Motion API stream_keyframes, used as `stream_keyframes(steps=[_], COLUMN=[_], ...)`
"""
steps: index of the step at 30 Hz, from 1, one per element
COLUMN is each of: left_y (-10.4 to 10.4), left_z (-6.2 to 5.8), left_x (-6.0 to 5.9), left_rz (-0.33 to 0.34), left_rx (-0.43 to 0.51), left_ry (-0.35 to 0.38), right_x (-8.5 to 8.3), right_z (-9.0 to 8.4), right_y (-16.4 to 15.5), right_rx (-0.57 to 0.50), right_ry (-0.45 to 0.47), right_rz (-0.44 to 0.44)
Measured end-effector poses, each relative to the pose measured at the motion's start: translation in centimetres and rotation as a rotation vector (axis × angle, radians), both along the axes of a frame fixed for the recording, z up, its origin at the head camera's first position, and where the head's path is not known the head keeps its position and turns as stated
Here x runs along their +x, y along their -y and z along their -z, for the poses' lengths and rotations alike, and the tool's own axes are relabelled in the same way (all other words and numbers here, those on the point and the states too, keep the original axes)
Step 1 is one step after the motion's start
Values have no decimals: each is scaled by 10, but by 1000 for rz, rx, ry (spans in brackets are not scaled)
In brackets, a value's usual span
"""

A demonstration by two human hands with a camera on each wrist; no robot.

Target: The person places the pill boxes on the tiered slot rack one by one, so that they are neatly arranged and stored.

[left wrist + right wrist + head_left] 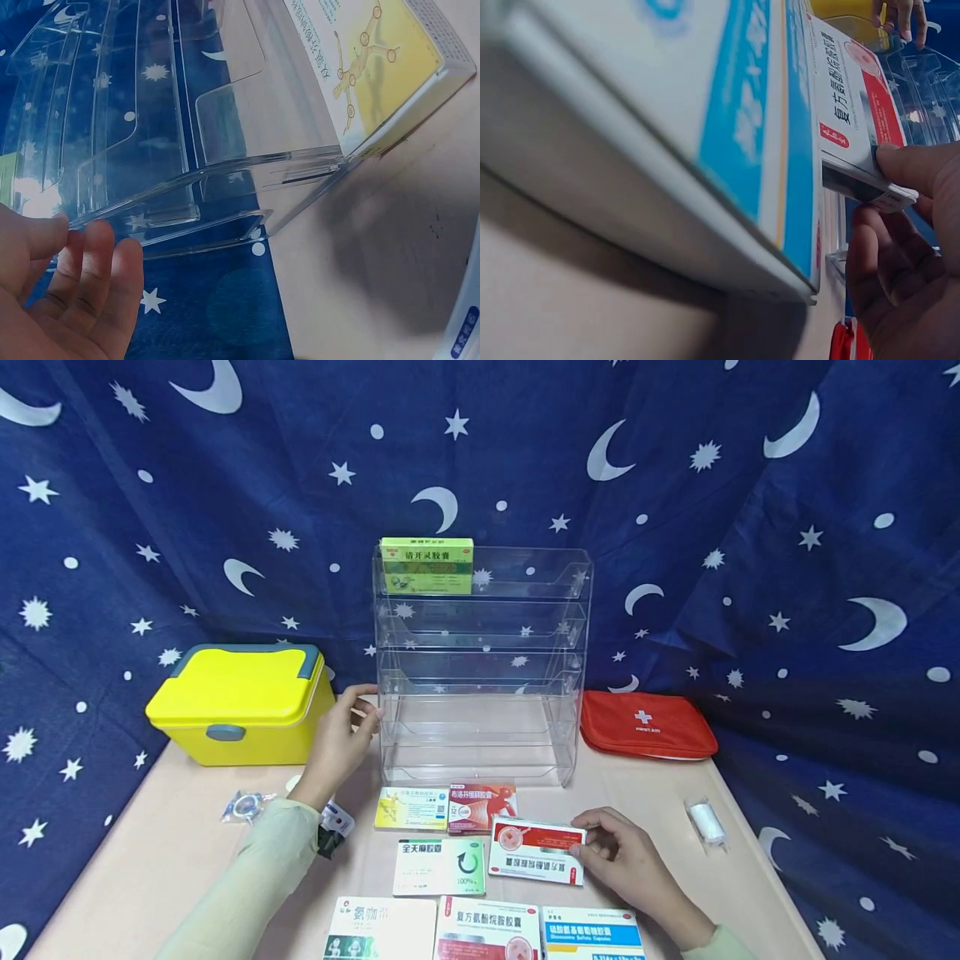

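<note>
My left hand (347, 739) pinches the left side edge of a clear plastic tiered rack (480, 752); the left wrist view shows the thumb and fingers at that edge. A yellow-green medicine box (427, 578) stands in the rack's top tier, at the left. My right hand (626, 860) grips a red-and-white medicine box (537, 852) by its right end, thumb on top and fingers beneath, as the right wrist view shows. The printing on this box is upside down in the head view. Below it lie a similar red-and-white box (487, 928) and a blue-and-white box (592, 931).
More medicine boxes lie before the rack: yellow-white (411, 810), red (482, 808), green-white (438, 868) and a larger white one (378, 931). A yellow case (240, 693) stands left, a red first aid pouch (648, 727) right. A wrapped white roll (707, 823) lies far right.
</note>
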State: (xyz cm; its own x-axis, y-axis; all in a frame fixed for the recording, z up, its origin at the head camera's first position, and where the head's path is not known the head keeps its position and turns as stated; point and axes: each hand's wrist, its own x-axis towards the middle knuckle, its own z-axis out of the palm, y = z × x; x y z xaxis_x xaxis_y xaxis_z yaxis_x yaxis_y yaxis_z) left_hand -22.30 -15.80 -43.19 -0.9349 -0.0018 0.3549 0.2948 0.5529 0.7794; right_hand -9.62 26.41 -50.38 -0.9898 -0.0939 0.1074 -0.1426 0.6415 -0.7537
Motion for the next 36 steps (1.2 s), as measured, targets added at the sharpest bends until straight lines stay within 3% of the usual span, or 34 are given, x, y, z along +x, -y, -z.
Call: stream_keyframes(steps=[7, 13, 17, 20, 24, 30, 36], left_y=[1, 2, 1, 0, 2, 5, 5], left_z=[2, 2, 2, 2, 1, 2, 2], left_x=[0, 1, 1, 0, 0, -1, -2], left_rz=[11, 3, 3, 4, 0, 3, 11], left_rx=[4, 4, 2, 1, 2, 3, 3], left_ry=[-17, -15, -6, -3, -5, -14, -4], right_x=[11, 18, 9, -10, -51, -110, -153], right_z=[-3, -5, -11, -26, -63, -156, -236], right_y=[-5, -8, -10, -12, -12, 8, 32], right_rx=[-100, -141, -154, -165, -177, -210, -149], right_ry=[-43, -16, -2, -61, -194, -379, -488], right_rz=[-117, -145, -115, -107, -135, -167, -80])
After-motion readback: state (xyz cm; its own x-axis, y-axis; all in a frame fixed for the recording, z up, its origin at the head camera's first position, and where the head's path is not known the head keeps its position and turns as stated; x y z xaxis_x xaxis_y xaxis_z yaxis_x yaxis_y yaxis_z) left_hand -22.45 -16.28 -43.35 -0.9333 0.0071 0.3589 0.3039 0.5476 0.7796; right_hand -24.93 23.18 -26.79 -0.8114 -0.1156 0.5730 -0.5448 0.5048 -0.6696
